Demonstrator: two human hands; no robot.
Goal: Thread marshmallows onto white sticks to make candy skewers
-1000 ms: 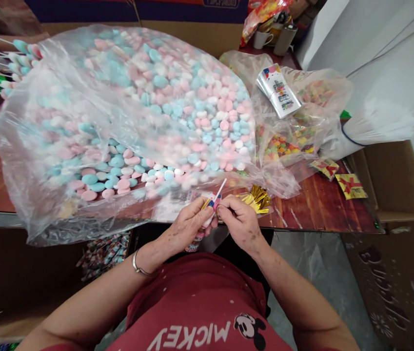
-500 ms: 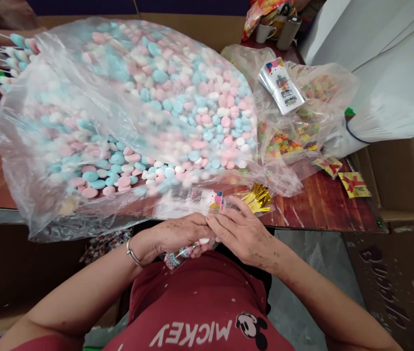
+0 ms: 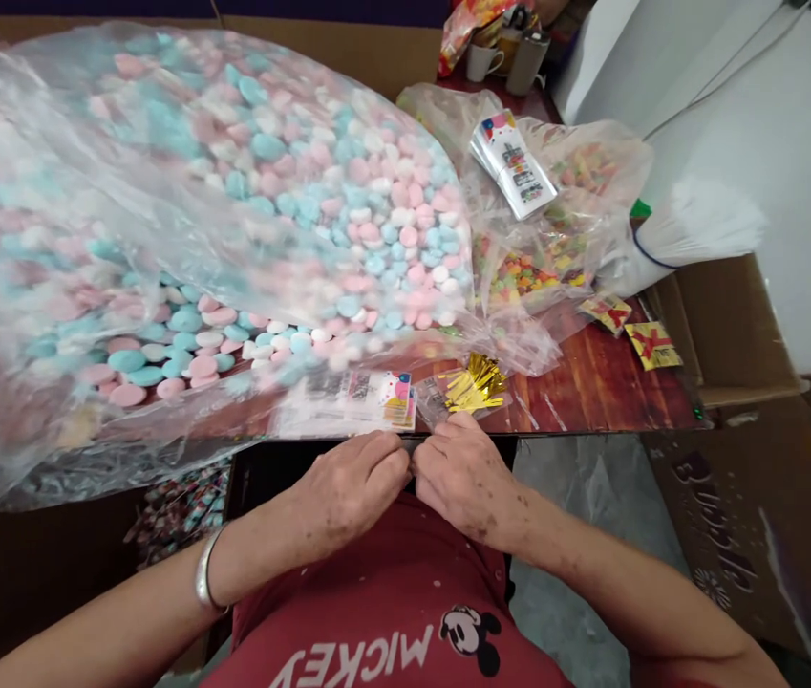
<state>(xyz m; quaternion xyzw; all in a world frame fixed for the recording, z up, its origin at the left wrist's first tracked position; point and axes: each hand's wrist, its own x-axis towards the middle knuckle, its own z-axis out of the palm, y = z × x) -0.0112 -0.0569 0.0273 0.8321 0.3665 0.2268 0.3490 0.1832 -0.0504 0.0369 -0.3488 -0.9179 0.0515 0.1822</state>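
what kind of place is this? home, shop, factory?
Probably a small home or back-room candy-packing workspace, not a factory line. A huge clear bag of pastel candies covers the wooden table, with gold twist ties and printed sleeves near the hands, and cardboard boxes around.

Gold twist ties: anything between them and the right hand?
Nothing visible. The right hand sits at the table edge, just below the gold twist ties, with only bare wood and a bit of clear wrapper between.
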